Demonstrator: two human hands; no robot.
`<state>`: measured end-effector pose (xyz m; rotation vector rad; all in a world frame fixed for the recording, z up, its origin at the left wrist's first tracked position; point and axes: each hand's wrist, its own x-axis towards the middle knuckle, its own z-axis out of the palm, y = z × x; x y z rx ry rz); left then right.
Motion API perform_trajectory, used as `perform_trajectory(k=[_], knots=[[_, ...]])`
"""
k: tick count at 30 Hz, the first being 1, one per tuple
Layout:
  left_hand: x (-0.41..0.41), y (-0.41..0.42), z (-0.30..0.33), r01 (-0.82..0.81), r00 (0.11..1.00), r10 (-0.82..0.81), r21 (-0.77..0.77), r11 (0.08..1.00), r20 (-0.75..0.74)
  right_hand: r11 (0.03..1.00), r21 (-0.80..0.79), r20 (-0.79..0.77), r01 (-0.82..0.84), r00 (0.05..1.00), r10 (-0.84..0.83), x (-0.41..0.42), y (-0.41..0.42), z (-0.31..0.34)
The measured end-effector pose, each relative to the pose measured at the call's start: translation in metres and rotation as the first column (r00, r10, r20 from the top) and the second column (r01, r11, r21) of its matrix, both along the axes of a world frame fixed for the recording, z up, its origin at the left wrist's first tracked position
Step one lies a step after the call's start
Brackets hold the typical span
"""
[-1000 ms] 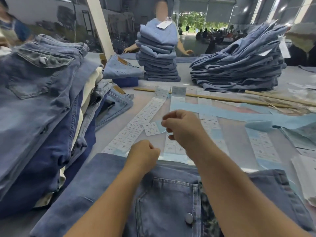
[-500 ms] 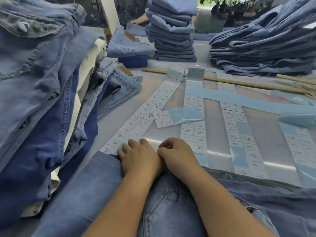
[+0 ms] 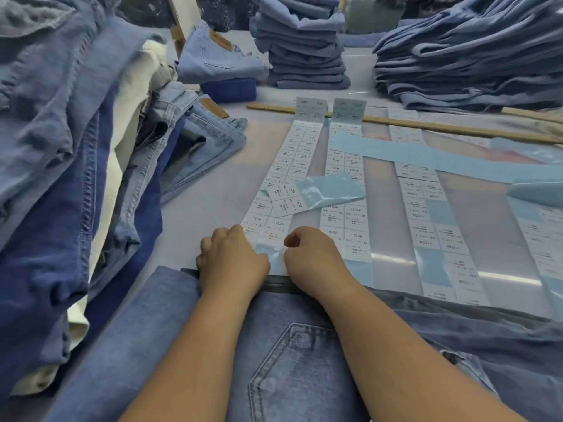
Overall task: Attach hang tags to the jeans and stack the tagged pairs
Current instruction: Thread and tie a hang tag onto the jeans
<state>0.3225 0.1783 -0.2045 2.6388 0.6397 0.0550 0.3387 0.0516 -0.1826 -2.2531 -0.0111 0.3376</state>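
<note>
Jeans [image 3: 289, 354] under both wrists; left hand [image 3: 231, 263] & right hand [image 3: 313, 263] curled at waistband, grasp unclear. Label strips [image 3: 292, 166] just ahead, stacks [image 3: 304, 47] beyond.

Big pale workbench, busy shop floor behind it

You've got a glossy grey tabletop [image 3: 213, 190] catching streaks of overhead light, a long wooden stick [image 3: 426, 124] lying across it, and a pale slanted post [image 3: 182, 13] at the far edge.
</note>
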Motion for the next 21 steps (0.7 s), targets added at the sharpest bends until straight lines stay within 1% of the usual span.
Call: perform_trajectory(k=[1, 3, 6, 9, 12, 16, 18, 21], knots=[[0.001, -0.001, -0.001, -0.006, 1.000, 0.006, 0.016, 1.000, -0.016, 1.000, -0.010, 0.002, -0.012, 1.000, 0.012, -0.001, 0.000, -0.001], [0.001, -0.002, -0.003, -0.028, 1.000, 0.028, 0.000, 1.000, -0.008, 0.999, -0.036, 0.014, -0.034, 0.999, 0.034, -0.003, 0.000, -0.001], [0.003, -0.001, -0.005, -0.029, 1.000, 0.029, -0.046, 0.999, 0.006, 0.988, -0.147, 0.055, -0.057, 0.996, 0.065, -0.006, -0.001, 0.000], [0.003, -0.003, -0.008, 0.011, 0.999, -0.010, -0.038, 0.999, 0.036, 0.970, -0.236, 0.067, -0.050, 0.995, 0.067, -0.009, -0.002, 0.000], [0.003, -0.003, -0.008, 0.031, 0.998, -0.028, -0.043, 0.999, 0.053, 0.961, -0.270, 0.056, -0.064, 0.995, 0.082, -0.009, -0.002, 0.001], [0.003, -0.004, -0.007, 0.054, 0.998, -0.052, -0.051, 0.997, 0.033, 0.954, -0.284, 0.047, -0.099, 0.992, 0.116, -0.012, 0.001, 0.003], [0.002, -0.008, -0.005, 0.073, 0.995, -0.071, -0.025, 0.997, 0.067, 0.950, -0.297, 0.063, -0.098, 0.991, 0.122, -0.012, 0.001, 0.005], [-0.002, -0.016, -0.003, 0.133, 0.985, -0.140, 0.071, 0.989, 0.101, 0.944, -0.324, 0.124, -0.060, 0.987, 0.106, -0.010, -0.004, 0.010]])
